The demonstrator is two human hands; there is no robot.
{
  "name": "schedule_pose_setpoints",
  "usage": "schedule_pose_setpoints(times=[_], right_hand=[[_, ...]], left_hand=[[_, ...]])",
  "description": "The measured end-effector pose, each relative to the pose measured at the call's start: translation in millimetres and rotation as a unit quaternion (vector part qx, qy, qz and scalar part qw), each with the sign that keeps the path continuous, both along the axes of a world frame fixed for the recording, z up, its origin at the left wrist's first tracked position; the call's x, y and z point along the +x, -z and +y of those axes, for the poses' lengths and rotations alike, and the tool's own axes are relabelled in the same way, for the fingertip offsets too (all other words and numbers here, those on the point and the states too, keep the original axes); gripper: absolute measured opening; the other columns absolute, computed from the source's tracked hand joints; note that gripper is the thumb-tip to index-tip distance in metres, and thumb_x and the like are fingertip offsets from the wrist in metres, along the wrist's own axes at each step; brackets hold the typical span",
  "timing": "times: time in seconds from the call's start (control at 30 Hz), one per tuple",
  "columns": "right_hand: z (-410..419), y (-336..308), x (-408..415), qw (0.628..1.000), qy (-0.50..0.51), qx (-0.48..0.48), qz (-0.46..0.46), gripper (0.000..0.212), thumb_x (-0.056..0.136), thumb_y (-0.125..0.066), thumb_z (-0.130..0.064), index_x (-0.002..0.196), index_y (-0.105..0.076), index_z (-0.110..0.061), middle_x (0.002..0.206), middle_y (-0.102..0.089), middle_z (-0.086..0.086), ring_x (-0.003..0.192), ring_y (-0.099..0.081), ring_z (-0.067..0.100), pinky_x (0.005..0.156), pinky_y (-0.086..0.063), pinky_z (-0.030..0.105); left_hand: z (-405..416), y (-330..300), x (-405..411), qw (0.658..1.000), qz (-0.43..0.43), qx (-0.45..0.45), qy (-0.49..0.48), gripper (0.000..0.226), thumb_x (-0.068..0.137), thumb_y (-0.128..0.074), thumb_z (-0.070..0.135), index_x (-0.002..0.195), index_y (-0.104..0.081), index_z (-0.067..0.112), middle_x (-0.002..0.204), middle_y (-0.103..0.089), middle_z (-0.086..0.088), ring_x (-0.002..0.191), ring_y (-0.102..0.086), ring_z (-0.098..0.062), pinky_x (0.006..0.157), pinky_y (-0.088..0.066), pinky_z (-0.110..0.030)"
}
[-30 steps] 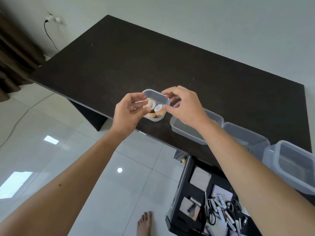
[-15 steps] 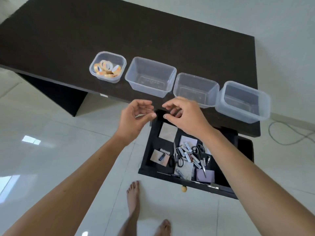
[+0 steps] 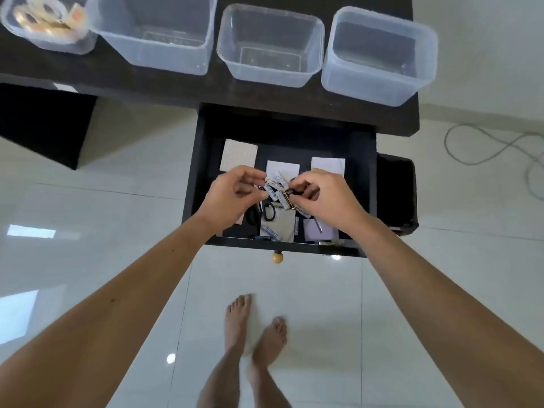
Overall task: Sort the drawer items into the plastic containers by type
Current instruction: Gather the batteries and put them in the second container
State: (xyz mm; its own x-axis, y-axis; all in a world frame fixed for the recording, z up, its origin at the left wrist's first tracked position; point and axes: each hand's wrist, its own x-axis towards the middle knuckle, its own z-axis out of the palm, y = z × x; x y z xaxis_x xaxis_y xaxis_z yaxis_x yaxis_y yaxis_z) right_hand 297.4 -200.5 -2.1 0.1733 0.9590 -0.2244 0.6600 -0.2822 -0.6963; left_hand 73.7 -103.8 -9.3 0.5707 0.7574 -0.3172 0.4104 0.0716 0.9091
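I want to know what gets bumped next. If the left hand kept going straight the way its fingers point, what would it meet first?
Probably the right hand: the left hand points across the batteries that both pinch over the drawer, though depth is unclear.

Bright daylight, floor glare, wide-angle distortion

**Hidden beneath both hands in the drawer**

The left hand (image 3: 235, 195) and right hand (image 3: 326, 198) cover the pile of batteries (image 3: 278, 195); whether either grip closes on one cannot be told. The scissors (image 3: 262, 213) just below the left grip show only their black loops. Well above both grips, the tape container (image 3: 47, 28) is cut by the top-left edge and blurred. The battery labels are too small to read.
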Motion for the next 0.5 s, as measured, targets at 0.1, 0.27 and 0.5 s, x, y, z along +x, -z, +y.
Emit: schedule_pose_setpoints(times=[0.1,0.27,0.5], right_hand=[[-4.0,24.3,4.5,1.0,-0.001,-0.027,-0.011,0.028,0.087,-0.088,-0.026,0.113,-0.079,-0.022,0.106,-0.071,-0.002,0.081,-0.07,0.007,0.08,-0.062,0.032],[4.0,44.8,2.9,0.999,0.007,-0.051,-0.009,0.038,0.08,-0.091,-0.045,0.109,-0.08,-0.024,0.095,-0.072,-0.005,0.077,-0.063,0.001,0.076,-0.054,0.024],[14.2,49.9,-3.5,0.997,0.005,-0.054,-0.062,0.042,0.073,-0.091,-0.055,0.101,-0.077,-0.026,0.087,-0.067,-0.009,0.081,-0.065,0.013,0.076,-0.056,0.034]], left_hand=[[7.2,18.5,13.7,0.999,0.026,0.022,0.012,0.033,0.091,-0.081,0.011,0.12,-0.07,0.022,0.114,-0.074,0.006,0.095,-0.075,-0.005,0.092,-0.061,-0.025],[20.4,36.8,31.8,0.993,0.067,0.087,0.046,0.032,0.091,-0.081,0.012,0.119,-0.071,0.024,0.108,-0.068,0.013,0.094,-0.066,-0.005,0.082,-0.056,-0.02],[25.7,54.3,39.0,0.985,0.101,0.121,0.074,0.032,0.089,-0.082,0.011,0.117,-0.073,0.023,0.097,-0.068,0.013,0.078,-0.059,-0.008,0.07,-0.046,-0.016]])
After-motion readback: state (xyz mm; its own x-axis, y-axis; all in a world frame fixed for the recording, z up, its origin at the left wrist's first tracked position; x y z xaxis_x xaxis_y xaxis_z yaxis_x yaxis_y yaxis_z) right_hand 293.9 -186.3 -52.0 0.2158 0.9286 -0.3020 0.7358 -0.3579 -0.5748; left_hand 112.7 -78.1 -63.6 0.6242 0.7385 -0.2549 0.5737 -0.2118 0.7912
